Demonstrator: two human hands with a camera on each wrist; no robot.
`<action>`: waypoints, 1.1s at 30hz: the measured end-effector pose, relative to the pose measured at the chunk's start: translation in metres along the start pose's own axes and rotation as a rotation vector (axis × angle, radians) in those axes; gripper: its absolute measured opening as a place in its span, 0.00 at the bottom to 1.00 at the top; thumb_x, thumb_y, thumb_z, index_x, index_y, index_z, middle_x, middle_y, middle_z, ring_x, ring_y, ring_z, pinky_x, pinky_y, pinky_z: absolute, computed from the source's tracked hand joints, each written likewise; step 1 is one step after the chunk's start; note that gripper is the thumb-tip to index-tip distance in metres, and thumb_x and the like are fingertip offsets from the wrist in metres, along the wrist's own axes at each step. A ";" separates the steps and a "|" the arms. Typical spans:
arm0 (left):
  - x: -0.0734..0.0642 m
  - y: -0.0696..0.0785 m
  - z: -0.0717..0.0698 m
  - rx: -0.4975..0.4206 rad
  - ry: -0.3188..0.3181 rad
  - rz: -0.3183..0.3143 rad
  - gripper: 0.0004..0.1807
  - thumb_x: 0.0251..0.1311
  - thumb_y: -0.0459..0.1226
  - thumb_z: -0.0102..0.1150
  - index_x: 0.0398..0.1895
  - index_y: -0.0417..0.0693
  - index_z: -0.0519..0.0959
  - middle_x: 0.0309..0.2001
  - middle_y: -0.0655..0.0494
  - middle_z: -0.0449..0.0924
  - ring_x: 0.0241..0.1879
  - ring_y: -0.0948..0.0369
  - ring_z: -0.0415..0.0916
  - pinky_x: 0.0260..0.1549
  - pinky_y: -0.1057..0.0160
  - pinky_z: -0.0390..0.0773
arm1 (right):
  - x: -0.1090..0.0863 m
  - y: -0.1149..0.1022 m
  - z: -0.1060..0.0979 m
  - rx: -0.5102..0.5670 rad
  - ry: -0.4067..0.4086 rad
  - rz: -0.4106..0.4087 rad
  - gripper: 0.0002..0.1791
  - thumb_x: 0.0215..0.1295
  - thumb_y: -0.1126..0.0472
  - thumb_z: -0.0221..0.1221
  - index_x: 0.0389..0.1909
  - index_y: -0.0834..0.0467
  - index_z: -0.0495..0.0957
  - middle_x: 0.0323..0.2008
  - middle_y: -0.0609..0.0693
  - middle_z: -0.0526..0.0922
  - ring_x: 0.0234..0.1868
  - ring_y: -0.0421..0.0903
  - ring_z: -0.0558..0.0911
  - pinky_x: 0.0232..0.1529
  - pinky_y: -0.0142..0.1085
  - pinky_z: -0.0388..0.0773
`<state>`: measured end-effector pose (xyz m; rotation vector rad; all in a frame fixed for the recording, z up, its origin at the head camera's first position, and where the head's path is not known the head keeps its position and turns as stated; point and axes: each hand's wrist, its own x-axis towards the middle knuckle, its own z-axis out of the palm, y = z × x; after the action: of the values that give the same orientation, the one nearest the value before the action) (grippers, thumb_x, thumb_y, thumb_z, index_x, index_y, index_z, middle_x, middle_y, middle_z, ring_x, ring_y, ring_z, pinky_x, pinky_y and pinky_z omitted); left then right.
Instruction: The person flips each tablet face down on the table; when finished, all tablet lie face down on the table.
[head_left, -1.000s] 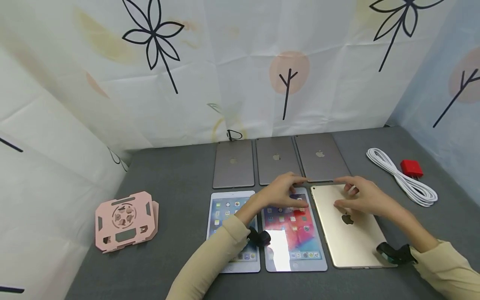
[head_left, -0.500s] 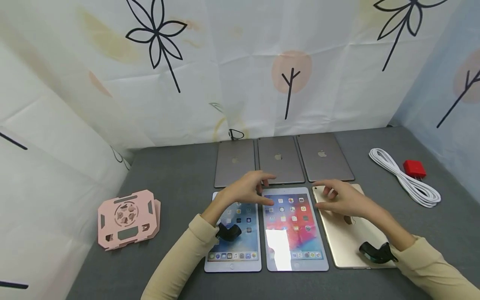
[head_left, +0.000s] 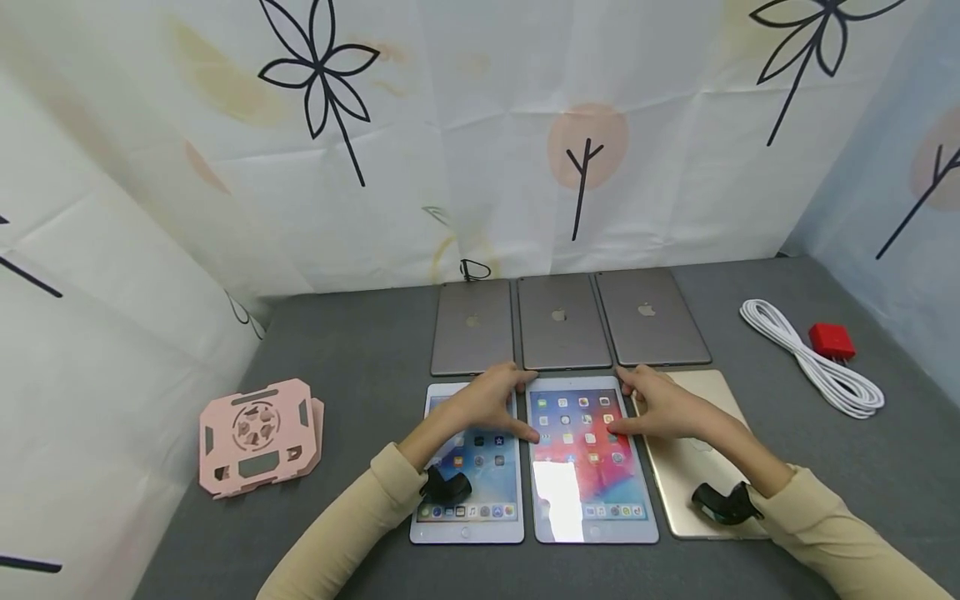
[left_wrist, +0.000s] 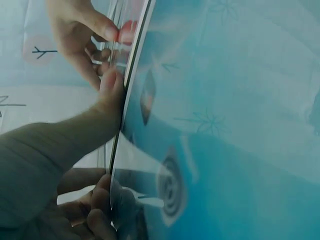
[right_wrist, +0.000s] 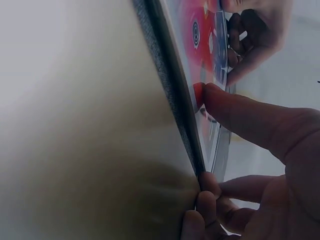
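Observation:
A white tablet (head_left: 592,467) with a lit red and blue screen lies flat in the middle of the front row. My left hand (head_left: 489,403) reaches over a second lit white tablet (head_left: 480,492), its fingertips at the middle tablet's upper left corner and its thumb at the left edge. My right hand (head_left: 660,407) holds the middle tablet's right side, the thumb (right_wrist: 235,107) on the screen and the fingers (right_wrist: 207,187) curled at the edge. Beneath the right wrist lies a gold tablet (head_left: 678,492), back side up.
Behind the front row lie three grey tablets with their backs up, including the left one (head_left: 472,333). A pink folded stand (head_left: 258,437) sits at the left. To the right are a coiled white cable (head_left: 817,362) and a red charger (head_left: 831,340) on the grey table (head_left: 360,350).
Both hands have moved left, the right one off the gold tablet's middle. They have come down from hovering to the two sides of the middle tablet. The tablets lie as before.

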<state>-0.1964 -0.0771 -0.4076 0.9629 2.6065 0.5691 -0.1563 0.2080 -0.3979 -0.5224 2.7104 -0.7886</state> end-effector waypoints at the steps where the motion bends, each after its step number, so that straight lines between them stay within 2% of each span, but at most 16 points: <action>1: 0.000 0.000 0.000 -0.006 0.006 -0.009 0.53 0.46 0.53 0.81 0.73 0.39 0.69 0.50 0.49 0.77 0.42 0.60 0.66 0.41 0.65 0.69 | 0.000 0.000 0.000 -0.002 0.002 0.003 0.51 0.53 0.51 0.76 0.68 0.79 0.65 0.42 0.59 0.76 0.40 0.49 0.70 0.35 0.35 0.66; 9: 0.000 0.003 0.002 -0.021 0.046 -0.037 0.51 0.43 0.52 0.83 0.70 0.40 0.73 0.48 0.50 0.78 0.42 0.60 0.68 0.41 0.64 0.69 | 0.000 0.000 0.000 0.012 0.016 0.014 0.49 0.53 0.51 0.77 0.67 0.77 0.68 0.43 0.60 0.76 0.41 0.50 0.71 0.38 0.37 0.67; 14: 0.001 0.007 0.005 -0.028 0.057 -0.072 0.50 0.43 0.52 0.83 0.70 0.41 0.73 0.50 0.48 0.79 0.46 0.58 0.72 0.47 0.59 0.74 | -0.003 0.001 0.001 0.106 0.018 0.074 0.47 0.54 0.53 0.76 0.68 0.73 0.67 0.50 0.64 0.74 0.49 0.57 0.72 0.51 0.51 0.74; 18: 0.001 0.010 0.007 -0.042 0.065 -0.110 0.49 0.42 0.51 0.84 0.69 0.43 0.74 0.50 0.48 0.79 0.46 0.57 0.73 0.47 0.58 0.76 | -0.005 0.002 0.002 0.201 -0.012 0.107 0.47 0.55 0.55 0.75 0.71 0.72 0.64 0.55 0.66 0.71 0.56 0.63 0.67 0.57 0.61 0.70; 25: 0.001 0.013 0.010 -0.039 0.088 -0.130 0.47 0.42 0.50 0.84 0.67 0.44 0.76 0.49 0.48 0.80 0.46 0.57 0.74 0.46 0.59 0.76 | -0.003 0.006 0.000 0.366 -0.082 0.185 0.46 0.59 0.61 0.71 0.74 0.70 0.59 0.62 0.70 0.63 0.60 0.66 0.64 0.62 0.63 0.67; 29: 0.000 0.014 0.010 -0.044 0.093 -0.142 0.46 0.42 0.50 0.84 0.67 0.45 0.76 0.49 0.49 0.80 0.45 0.58 0.73 0.46 0.59 0.76 | -0.002 0.009 -0.005 0.498 -0.117 0.178 0.46 0.61 0.64 0.69 0.75 0.71 0.56 0.63 0.69 0.62 0.60 0.63 0.65 0.62 0.58 0.67; 33: -0.001 0.015 0.008 -0.039 0.095 -0.147 0.46 0.43 0.51 0.84 0.66 0.46 0.76 0.49 0.50 0.80 0.46 0.57 0.74 0.47 0.58 0.77 | -0.003 0.011 -0.008 0.607 -0.152 0.154 0.47 0.64 0.64 0.67 0.77 0.71 0.50 0.65 0.70 0.67 0.61 0.58 0.71 0.63 0.54 0.70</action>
<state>-0.1841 -0.0656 -0.4077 0.7417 2.7104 0.6401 -0.1591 0.2214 -0.3974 -0.2166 2.1799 -1.3822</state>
